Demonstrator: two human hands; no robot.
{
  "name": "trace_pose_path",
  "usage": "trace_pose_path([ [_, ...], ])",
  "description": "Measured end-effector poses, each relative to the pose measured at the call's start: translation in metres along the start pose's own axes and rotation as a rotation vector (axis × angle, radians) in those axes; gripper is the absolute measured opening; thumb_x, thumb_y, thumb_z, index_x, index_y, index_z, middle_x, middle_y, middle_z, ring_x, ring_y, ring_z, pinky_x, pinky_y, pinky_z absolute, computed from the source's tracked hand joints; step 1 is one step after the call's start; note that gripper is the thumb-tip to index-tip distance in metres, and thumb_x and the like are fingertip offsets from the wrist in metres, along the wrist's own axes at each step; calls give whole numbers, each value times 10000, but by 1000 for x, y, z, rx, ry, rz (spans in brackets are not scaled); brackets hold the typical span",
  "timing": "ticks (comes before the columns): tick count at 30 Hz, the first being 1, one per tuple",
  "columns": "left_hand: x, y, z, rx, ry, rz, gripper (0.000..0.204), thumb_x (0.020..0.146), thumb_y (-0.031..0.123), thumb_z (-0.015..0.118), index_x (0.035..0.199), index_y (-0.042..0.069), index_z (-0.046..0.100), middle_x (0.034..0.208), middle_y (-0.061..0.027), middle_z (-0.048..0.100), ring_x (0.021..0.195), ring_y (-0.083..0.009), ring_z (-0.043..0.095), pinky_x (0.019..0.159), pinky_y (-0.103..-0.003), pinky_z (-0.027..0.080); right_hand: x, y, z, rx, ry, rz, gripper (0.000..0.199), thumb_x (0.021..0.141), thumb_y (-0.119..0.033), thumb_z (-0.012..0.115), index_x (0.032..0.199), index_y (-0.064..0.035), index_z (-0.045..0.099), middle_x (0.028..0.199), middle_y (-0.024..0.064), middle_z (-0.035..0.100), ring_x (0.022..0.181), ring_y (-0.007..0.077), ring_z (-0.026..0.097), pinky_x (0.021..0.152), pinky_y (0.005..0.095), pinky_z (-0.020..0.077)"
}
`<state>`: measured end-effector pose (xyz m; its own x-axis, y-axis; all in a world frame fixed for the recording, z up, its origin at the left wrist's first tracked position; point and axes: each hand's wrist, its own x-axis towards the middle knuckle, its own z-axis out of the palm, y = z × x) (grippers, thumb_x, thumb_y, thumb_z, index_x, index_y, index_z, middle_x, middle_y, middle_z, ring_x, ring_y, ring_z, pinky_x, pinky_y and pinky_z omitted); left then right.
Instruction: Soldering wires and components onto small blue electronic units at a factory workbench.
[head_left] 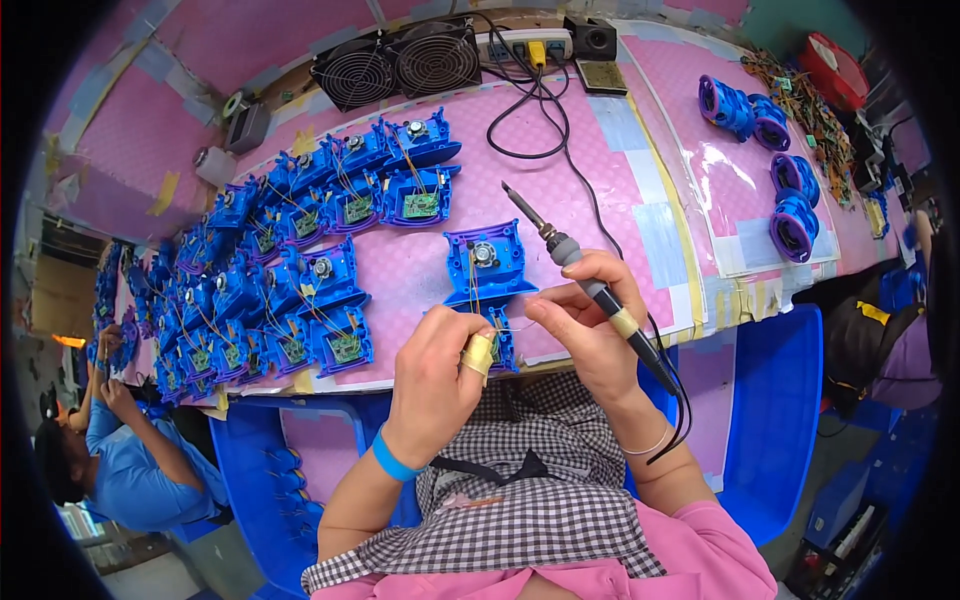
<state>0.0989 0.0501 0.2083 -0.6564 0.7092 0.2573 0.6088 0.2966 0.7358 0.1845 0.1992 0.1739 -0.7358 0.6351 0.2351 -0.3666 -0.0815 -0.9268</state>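
Gripped like a pen in the right hand [590,320], the soldering iron [575,265] points up and away, its tip over bare pink mat [610,200]. Left hand [440,375], a yellow wrap on one finger, is closed over the near edge of a blue housing [485,270] at the bench front, pinching a fine wire beside the right fingertips. Risks, as judged: the hot tip could swing onto the thin yellow leads or the plastic shell and melt them; the cord [560,150] trailing across the mat could snag and pull the iron off line. More blue housings with green boards [300,260] lie in rows to the left; purple rings [765,150] sit far right. No labels are legible; a red box [835,70] stands at the far right corner, a white power strip [525,45] at the back.
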Motion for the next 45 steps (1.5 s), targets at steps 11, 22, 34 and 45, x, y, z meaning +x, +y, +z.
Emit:
trace_pose_path([
  [11,4,6,-2,-205,6,-89,63,807,-41,614,866,-18,613,803,-72,543,667,-122,549,555,-246,429,-8,12,-3,-18,108,-172,425,762,161,666,1061,-73,474,1044,118,506,766,211,677,673,304,578],
  [22,18,-21,-22,98,147,-101,193,720,-69,659,896,10,651,756,-38,541,529,-81,420,490,-240,350,-1,-10,-46,-283,60,151,194,802,-1,638,989,44,666,791,101,665,617,103,581,563,222,471],
  [34,32,-23,-15,73,139,-79,171,699,-73,682,816,9,589,741,-39,570,506,-76,437,471,-240,367,1,0,-25,-461,-56,-118,143,774,-20,685,909,23,701,798,109,689,668,147,625,595,252,472],
  [45,36,-29,-14,79,114,-44,189,686,-79,681,831,7,595,748,-33,581,512,-72,434,472,-234,370,2,2,-24,-499,-111,-172,149,737,10,693,886,6,700,806,114,691,703,184,642,629,274,491],
])
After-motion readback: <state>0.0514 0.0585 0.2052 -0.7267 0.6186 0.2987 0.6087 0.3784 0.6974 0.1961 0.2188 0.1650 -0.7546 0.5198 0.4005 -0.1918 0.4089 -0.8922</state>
